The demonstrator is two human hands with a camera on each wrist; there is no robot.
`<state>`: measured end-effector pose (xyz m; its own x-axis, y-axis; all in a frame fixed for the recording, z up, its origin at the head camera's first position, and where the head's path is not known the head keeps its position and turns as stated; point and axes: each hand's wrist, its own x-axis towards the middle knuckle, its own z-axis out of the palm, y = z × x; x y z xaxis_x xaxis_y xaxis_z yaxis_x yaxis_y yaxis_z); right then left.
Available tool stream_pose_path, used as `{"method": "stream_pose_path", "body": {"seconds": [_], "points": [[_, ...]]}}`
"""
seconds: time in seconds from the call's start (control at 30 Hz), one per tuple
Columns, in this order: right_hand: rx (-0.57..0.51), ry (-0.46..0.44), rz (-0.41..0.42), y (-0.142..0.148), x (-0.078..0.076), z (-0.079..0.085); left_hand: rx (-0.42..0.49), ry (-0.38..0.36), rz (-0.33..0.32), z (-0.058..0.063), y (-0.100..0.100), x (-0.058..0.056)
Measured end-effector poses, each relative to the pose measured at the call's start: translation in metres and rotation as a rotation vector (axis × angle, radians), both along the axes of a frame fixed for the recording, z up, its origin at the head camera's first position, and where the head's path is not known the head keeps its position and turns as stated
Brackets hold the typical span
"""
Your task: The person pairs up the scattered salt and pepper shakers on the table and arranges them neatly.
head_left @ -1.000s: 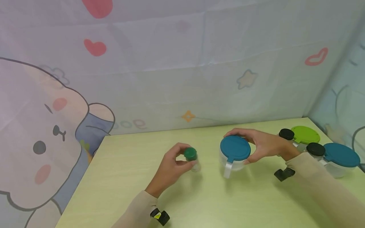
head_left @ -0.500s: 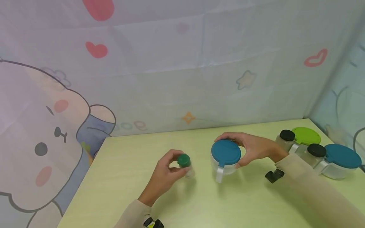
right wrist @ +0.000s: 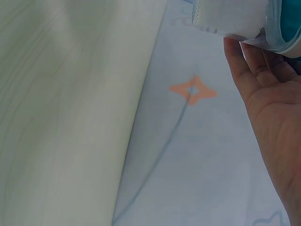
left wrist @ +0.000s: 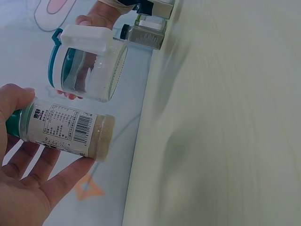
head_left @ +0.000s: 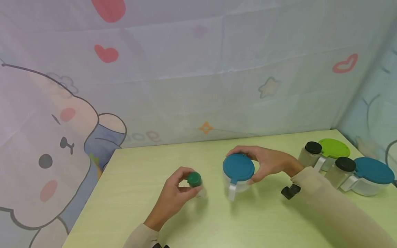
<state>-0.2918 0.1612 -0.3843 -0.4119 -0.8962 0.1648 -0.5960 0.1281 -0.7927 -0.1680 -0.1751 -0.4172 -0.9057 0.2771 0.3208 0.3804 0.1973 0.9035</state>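
Note:
My left hand (head_left: pixel 173 196) grips a small clear seasoning bottle (left wrist: pixel 66 126) with a green cap (head_left: pixel 194 179), held between thumb and fingers. In the left wrist view a printed label with a barcode wraps it, and pale brown contents show near its base. My right hand (head_left: pixel 266 162) holds a clear seasoning jar (left wrist: pixel 96 70) by its sides; it has a blue lid (head_left: pixel 238 167) and a white handle (head_left: pixel 232 191). Bottle and jar are side by side, apart, both above the table. The right wrist view cuts off most of the jar (right wrist: pixel 233 19).
On the right of the pale table (head_left: pixel 139 179) stand two black-capped bottles (head_left: pixel 310 155), a green-lidded jar (head_left: pixel 334 148) and another blue-lidded jar (head_left: pixel 372 175) with a handle. A printed cloth (head_left: pixel 173 75) hangs behind the table's back edge.
Both hands have moved left and slightly nearer, carrying the bottle and the jar with them. The black-capped bottles at the right show more fully now that the right arm has shifted.

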Motion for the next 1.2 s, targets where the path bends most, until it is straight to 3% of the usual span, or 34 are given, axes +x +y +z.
{"method": "stream_pose_path", "body": {"seconds": [1.2], "points": [[0.023, -0.061, 0.061, -0.042, 0.0, -0.009, -0.001, 0.002, 0.057, -0.001, -0.018, 0.021]]}}
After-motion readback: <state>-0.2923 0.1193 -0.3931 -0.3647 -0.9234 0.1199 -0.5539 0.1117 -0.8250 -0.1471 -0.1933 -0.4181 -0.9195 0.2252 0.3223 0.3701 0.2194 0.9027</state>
